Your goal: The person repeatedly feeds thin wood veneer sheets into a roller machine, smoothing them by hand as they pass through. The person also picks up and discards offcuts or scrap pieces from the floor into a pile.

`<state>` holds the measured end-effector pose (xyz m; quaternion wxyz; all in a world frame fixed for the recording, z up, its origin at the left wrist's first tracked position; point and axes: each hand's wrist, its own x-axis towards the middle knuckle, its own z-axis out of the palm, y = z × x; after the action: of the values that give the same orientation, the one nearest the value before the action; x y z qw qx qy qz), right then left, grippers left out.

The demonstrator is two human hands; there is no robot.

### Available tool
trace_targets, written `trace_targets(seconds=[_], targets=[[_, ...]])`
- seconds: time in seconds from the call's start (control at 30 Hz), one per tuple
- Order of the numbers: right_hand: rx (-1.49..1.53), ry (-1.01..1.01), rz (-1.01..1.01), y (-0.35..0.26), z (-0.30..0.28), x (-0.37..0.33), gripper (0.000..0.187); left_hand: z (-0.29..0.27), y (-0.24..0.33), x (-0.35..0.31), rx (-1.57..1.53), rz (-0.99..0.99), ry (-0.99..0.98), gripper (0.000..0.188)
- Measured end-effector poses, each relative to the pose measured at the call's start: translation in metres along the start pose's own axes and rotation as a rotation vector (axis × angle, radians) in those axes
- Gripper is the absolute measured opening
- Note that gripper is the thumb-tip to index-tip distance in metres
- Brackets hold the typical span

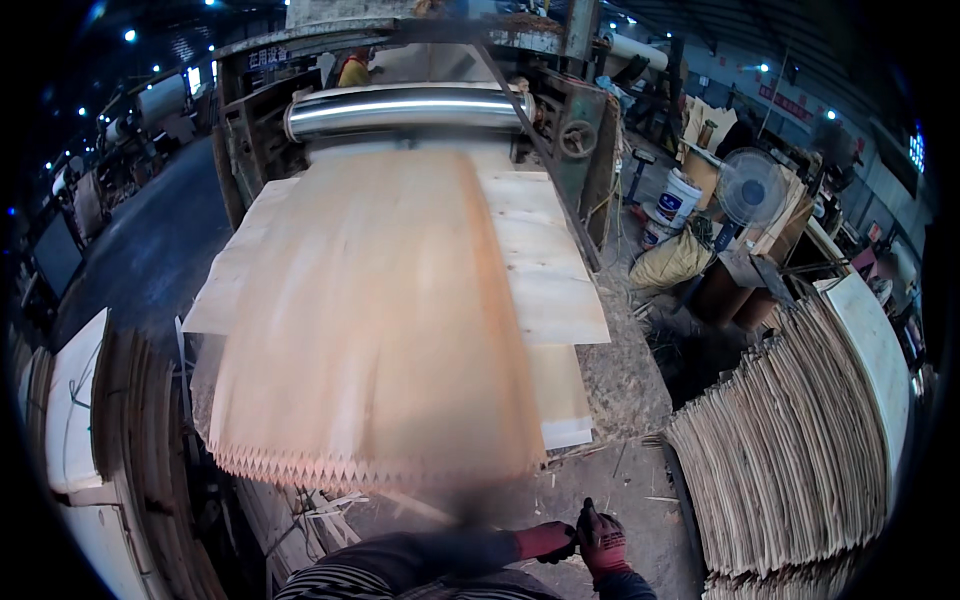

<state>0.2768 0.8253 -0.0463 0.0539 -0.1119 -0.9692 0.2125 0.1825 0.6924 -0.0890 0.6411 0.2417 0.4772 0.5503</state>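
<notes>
My left hand [546, 541] and my right hand [602, 542] meet low in front of my body, near the bottom edge. Both wear red gloves with dark fingers. The fingers of each are curled in, and the right thumb points upward; whatever lies between them, if anything, is hidden. Ahead of the hands and apart from them, a large wood veneer sheet [370, 310] with a jagged near edge spreads from the machine's roller toward me, smeared by motion. Beneath it, paler veneer sheets [550, 255] stick out on both sides.
A shiny metal roller [410, 110] spans the machine at the far end. Stacked veneer [780, 440] stands on my right, with more upright sheets [150, 430] on my left. A fan [752, 190], white buckets [677, 198] and a sack [670, 262] stand behind, right.
</notes>
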Motion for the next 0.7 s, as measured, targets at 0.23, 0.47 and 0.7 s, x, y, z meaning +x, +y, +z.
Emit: trace_targets(seconds=[0.23,0.47,0.7], targets=[[-0.114,-0.078,0.097,0.063,-0.056,0.034,0.055,0.023,0.054,0.094,0.038,-0.103,-0.104,0.032],[0.079,0.259,0.387,0.201,-0.152,0.014,0.095,0.057,0.134,0.160,-0.114,-0.096,0.065,0.045],[-0.722,0.749,0.150,0.403,-0.386,-0.015,0.095,0.059,0.081,0.326,0.342,-0.146,0.218,0.053]])
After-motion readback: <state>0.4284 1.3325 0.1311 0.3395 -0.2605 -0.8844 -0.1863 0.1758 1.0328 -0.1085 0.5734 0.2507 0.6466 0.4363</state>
